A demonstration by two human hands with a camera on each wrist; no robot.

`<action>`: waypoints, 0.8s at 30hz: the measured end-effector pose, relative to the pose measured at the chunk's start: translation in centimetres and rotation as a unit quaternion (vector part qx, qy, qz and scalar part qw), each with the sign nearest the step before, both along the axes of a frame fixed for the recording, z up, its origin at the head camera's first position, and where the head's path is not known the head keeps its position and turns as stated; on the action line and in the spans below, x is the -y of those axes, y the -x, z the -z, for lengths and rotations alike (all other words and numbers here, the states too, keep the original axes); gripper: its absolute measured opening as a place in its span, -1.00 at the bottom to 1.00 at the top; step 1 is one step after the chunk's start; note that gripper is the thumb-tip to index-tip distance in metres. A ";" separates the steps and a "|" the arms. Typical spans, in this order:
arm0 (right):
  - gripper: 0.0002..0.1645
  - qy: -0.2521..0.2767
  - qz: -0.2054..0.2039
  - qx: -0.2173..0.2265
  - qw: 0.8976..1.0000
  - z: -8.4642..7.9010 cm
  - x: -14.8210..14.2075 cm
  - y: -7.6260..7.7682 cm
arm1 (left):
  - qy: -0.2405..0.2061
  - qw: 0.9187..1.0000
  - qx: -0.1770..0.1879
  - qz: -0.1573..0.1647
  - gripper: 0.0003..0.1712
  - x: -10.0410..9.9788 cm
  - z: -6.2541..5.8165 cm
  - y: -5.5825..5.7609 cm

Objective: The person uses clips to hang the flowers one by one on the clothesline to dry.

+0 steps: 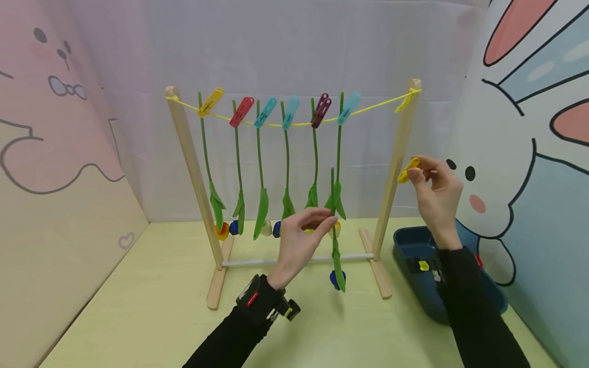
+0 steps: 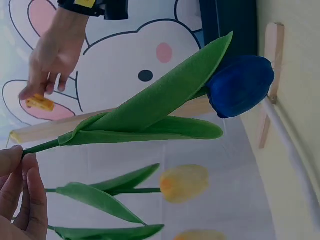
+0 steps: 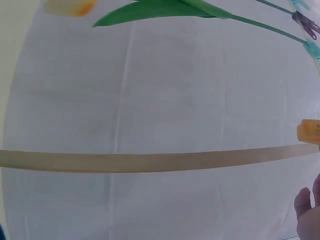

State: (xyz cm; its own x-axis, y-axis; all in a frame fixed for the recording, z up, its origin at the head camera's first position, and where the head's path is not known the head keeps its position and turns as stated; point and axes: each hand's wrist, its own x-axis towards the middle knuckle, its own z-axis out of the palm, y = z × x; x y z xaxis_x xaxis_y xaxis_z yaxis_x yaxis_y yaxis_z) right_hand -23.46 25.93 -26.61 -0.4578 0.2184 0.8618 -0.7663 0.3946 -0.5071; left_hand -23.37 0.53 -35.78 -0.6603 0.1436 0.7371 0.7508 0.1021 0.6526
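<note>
My left hand (image 1: 303, 240) pinches the green stem of a blue artificial tulip (image 2: 240, 85), which hangs head down in front of the rack. Its long leaves fill the middle of the left wrist view. At the right, my right hand (image 1: 437, 191) pinches a yellow clothespin (image 1: 408, 170) between thumb and fingers, beside the rack's right post (image 1: 399, 163). A yellow string (image 1: 372, 107) runs between the posts. Several tulips hang upside down from it by coloured clothespins, among them a yellow one (image 1: 211, 102), a red one (image 1: 241, 112) and a light blue one (image 1: 348, 108).
A dark blue basin (image 1: 414, 296) stands on the table right of the rack, partly behind my right forearm; its contents are mostly hidden. A white bar (image 1: 250, 262) joins the rack's wooden feet (image 1: 375, 266). Panels with cartoon animals flank both sides.
</note>
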 end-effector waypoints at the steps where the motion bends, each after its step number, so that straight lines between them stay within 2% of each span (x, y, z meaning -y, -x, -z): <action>1: -0.45 -0.003 -0.003 -0.007 1.000 -1.0 0.1 0.1 | 0.000 1.000 -0.001 0.010 -0.67 -0.6 0.0 1.0; 3: -0.47 -0.010 -0.015 -0.018 1.000 -3.0 0.3 0.3 | -0.007 0.999 -0.032 0.021 -0.65 -1.9 1.3 4.6; 4: -0.49 -0.011 -0.027 -0.022 0.999 -3.9 0.5 0.5 | -0.002 1.000 -0.017 0.020 -0.64 -2.3 -0.4 4.2; 5: -0.54 -0.010 -0.045 -0.024 0.999 -4.8 0.6 0.6 | -0.012 0.999 -0.029 0.025 -0.59 -3.0 0.0 6.1; 6: -0.60 -0.007 -0.069 -0.026 0.997 -5.6 0.7 0.8 | -0.014 0.999 -0.026 0.025 -0.57 -3.5 -0.5 6.6; 8: -0.74 0.019 -0.127 -0.021 0.992 -7.1 0.9 1.2 | -0.023 0.999 -0.017 0.028 -0.57 -4.2 -2.4 6.4; 10: -0.86 0.056 -0.178 -0.008 0.982 -8.4 1.1 1.6 | -0.023 0.999 0.009 0.028 -0.58 -4.6 -5.8 4.2; 11: -0.87 0.074 -0.198 0.001 0.977 -8.9 1.2 1.8 | -0.030 0.999 0.013 0.031 -0.60 -4.9 -6.8 3.7; 12: -0.86 0.090 -0.214 0.008 0.973 -9.5 1.3 2.1 | -0.025 0.999 0.029 0.028 -0.65 -5.0 -8.5 2.2; 13: -0.86 0.103 -0.226 0.017 0.969 -10.0 1.4 2.2 | -0.025 0.999 0.033 0.024 -0.67 -5.2 -9.6 1.6; 18: -0.93 0.144 -0.270 0.046 0.951 -12.2 2.0 2.9 | -0.027 0.998 0.058 -0.002 -0.68 -6.5 -12.3 1.8; 20: -0.92 0.158 -0.286 0.051 0.944 -12.9 2.3 3.2 | -0.027 0.998 0.063 -0.010 -0.67 -7.0 -12.6 2.3; 24: -0.92 0.168 -0.299 0.050 0.938 -13.9 2.7 3.6 | -0.020 0.998 0.057 -0.029 -0.67 -7.5 -13.5 2.7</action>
